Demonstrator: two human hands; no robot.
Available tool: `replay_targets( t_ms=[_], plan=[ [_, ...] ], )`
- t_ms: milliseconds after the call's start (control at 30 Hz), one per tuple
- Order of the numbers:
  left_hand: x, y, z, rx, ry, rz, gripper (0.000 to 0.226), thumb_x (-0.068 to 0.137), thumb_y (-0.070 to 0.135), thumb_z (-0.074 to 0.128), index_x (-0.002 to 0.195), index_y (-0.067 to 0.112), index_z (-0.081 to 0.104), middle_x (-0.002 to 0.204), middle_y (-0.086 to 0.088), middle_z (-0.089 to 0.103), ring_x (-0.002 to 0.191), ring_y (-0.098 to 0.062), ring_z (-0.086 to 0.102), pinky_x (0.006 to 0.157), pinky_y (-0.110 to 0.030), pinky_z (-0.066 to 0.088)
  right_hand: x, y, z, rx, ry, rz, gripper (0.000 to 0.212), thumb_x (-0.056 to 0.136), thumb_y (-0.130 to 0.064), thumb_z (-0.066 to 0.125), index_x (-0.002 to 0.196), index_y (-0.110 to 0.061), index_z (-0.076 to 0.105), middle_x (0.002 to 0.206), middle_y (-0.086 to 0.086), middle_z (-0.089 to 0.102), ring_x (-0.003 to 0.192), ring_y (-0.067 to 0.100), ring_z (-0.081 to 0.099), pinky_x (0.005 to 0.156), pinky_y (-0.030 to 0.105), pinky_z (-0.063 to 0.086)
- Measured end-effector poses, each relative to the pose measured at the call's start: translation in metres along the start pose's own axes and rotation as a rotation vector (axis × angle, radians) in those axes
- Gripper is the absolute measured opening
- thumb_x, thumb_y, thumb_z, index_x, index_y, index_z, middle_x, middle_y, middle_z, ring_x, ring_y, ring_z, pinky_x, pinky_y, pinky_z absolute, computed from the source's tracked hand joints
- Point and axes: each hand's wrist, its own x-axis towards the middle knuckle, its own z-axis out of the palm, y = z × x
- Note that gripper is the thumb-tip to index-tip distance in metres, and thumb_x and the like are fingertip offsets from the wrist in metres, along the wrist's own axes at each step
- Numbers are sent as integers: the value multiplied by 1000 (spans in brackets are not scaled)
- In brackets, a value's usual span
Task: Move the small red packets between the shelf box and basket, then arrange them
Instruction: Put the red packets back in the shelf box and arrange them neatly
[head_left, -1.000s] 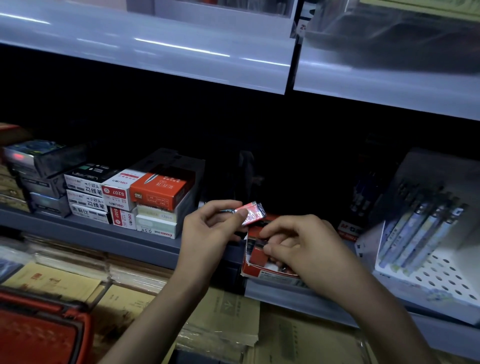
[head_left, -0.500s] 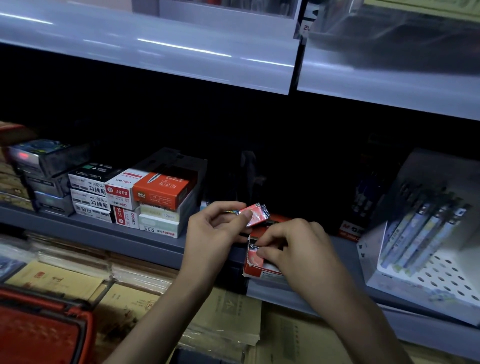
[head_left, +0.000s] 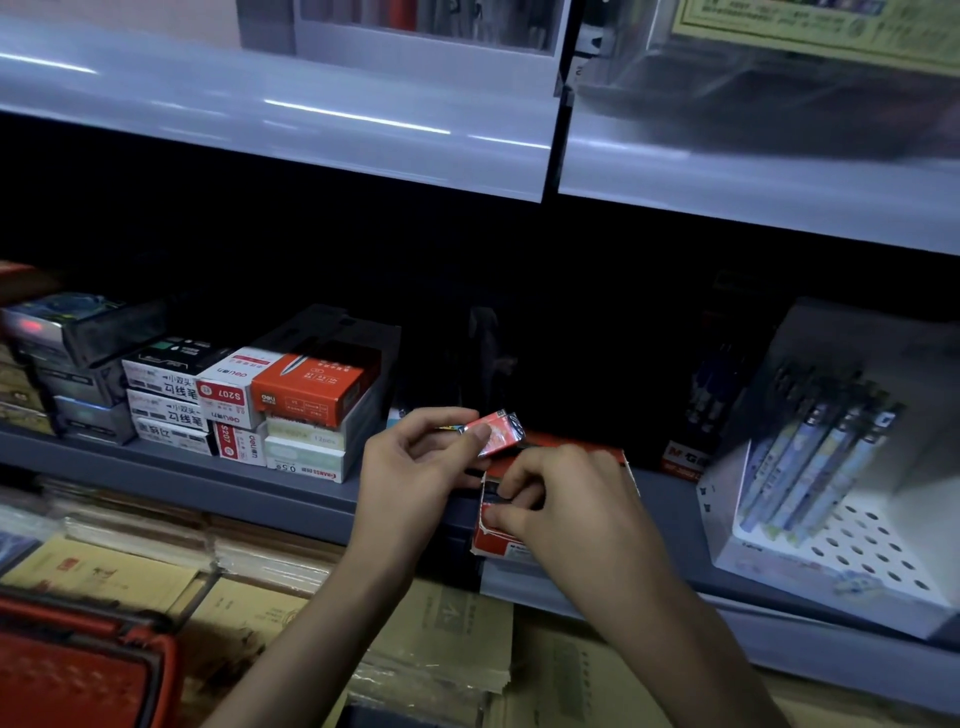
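**Grey shelf: load as found**
The grey shelf (head_left: 260, 483) is carrying white and orange cartons (head_left: 291, 395) stacked at its left, touching dark cartons (head_left: 78, 358) at the far left; a red shelf box (head_left: 491, 543) is sitting at the front edge near the middle; a black carton (head_left: 685, 457) is standing further back; a white perforated pen stand (head_left: 857, 551) is occupying the right end.

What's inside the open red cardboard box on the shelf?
The right hand reaches into the red cardboard box, covering most of it; only a dark interior strip shows, contents hidden.
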Motion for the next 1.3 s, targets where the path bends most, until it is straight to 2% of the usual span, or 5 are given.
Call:
replay_targets(
  t_ms=[533, 800, 1067, 1233, 1300],
  plan=[
    [3, -3, 0, -3, 4, 7, 17, 89, 11, 77, 106, 9, 74, 84, -10, 79, 77, -22, 77, 66, -22, 60, 4, -4, 8, 185, 23, 258, 30, 70, -38, 89, 84, -28, 64, 87, -8, 71, 83, 11, 67, 76, 35, 58],
    [5, -4, -3, -30, 4, 2, 17, 89, 11, 77, 105, 8, 75, 84, -12, 79, 77, -25, 77, 68, -26, 62, 0, 8, -29, 259, 14, 101, 20, 84, -18, 80, 83, -29, 64, 70, -4, 71, 60, 10, 71, 60, 37, 62],
    [6, -5, -3, -45, 11, -12, 15, 89, 12, 77, 103, 9, 75, 82, -13, 78, 76, -23, 77, 69, -27, 62, 1, 7, -27, 254, -36, -2, 16, 87, -18, 78, 74, -27, 75, 63, -12, 71, 53, -3, 63, 49, 11, 44],
    [7, -5, -4, -51, 7, -16, 17, 88, 12, 77, 104, 7, 74, 82, -14, 78, 76, -22, 77, 69, -28, 62, 4, 9, -30, 314, -290, 59, 9, 90, -21, 73, 87, -25, 81, 82, -3, 79, 86, 17, 75, 86, 40, 61],
    [6, -5, -4, -47, 9, -17, 17, 88, 12, 78, 104, 7, 74, 81, -14, 78, 77, -22, 77, 69, -28, 62, 4, 10, -31, 349, -351, 65, 9, 91, -19, 74, 96, -23, 80, 92, 4, 79, 94, 29, 74, 89, 38, 59]
  ],
)
